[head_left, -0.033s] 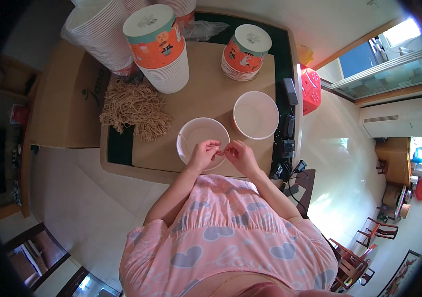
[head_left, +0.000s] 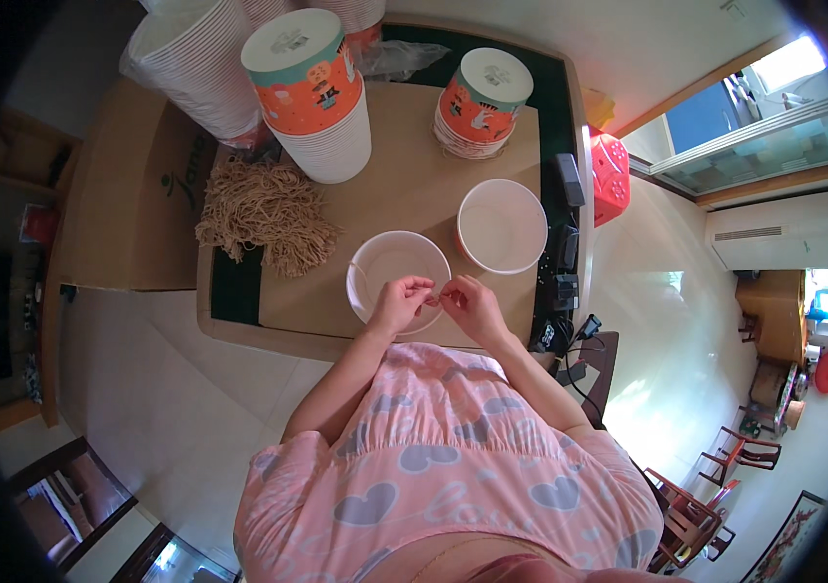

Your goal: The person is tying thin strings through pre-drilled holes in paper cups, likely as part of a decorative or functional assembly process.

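A white paper bucket (head_left: 375, 262) stands upright at the table's near edge. Over its near right rim my left hand (head_left: 402, 303) is closed in a pinch. Close beside it, fingertips nearly meeting, my right hand (head_left: 473, 309) pinches too. Both appear to hold a thin string, mostly hidden by the fingers. A pale length of string (head_left: 362, 271) shows at the bucket's left inner wall. Behind and right of my hands stands a second open paper bucket (head_left: 501, 228). A tangled bundle of tan strings (head_left: 263, 216) lies to the left on the cardboard.
A tall stack of upturned orange-and-white buckets (head_left: 322, 117) stands at the back left, with a shorter stack (head_left: 482, 102) back right. Bagged white buckets (head_left: 195, 68) lean beside a cardboard box (head_left: 132, 194). Black adapters (head_left: 565, 291) and cables line the right edge. A red stool (head_left: 609, 175) stands beyond.
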Action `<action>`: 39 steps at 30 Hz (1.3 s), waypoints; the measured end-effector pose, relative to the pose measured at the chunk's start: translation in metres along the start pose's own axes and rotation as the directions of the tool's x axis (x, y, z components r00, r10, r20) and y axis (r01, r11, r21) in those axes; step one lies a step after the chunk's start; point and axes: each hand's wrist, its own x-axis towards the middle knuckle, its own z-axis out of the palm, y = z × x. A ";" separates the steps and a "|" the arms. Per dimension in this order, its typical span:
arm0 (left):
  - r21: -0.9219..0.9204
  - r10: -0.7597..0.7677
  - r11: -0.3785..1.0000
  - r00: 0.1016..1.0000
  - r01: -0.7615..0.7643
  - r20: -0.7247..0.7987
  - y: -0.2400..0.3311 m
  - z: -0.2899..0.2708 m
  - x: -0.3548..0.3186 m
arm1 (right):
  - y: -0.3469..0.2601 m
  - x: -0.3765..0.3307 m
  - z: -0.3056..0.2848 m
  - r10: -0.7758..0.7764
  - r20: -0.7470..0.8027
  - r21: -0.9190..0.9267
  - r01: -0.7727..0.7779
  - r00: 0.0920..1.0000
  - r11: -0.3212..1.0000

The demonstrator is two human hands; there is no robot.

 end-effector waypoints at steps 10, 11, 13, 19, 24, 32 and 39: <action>0.473 0.333 0.832 0.943 -0.292 -0.004 0.010 0.010 -0.011 | -0.002 0.001 0.001 -0.035 -0.017 -0.039 0.034 0.999 0.999; 0.487 0.326 0.828 0.945 -0.277 -0.018 0.011 0.010 -0.012 | -0.003 0.001 0.000 -0.036 -0.016 -0.039 0.035 0.999 0.999; 0.491 0.332 0.824 0.943 -0.282 -0.016 0.014 0.009 -0.013 | -0.010 0.000 -0.002 0.023 -0.002 -0.066 -0.023 1.000 0.998; 0.473 0.308 0.840 0.951 -0.266 -0.012 0.016 0.008 -0.016 | -0.013 -0.006 -0.001 -0.058 0.000 -0.283 0.055 0.998 0.958; 0.481 0.310 0.834 0.951 -0.270 -0.005 0.010 0.005 -0.017 | -0.012 -0.007 0.000 -0.049 0.005 -0.293 0.049 0.999 0.955; 0.448 0.299 0.857 0.954 -0.253 -0.033 0.017 0.001 -0.025 | -0.017 -0.005 0.004 -0.062 0.045 -0.302 0.072 0.997 0.950; 0.427 0.307 0.864 0.951 -0.268 -0.026 0.010 -0.002 -0.023 | -0.017 -0.003 0.006 -0.027 0.033 -0.319 0.036 0.999 0.947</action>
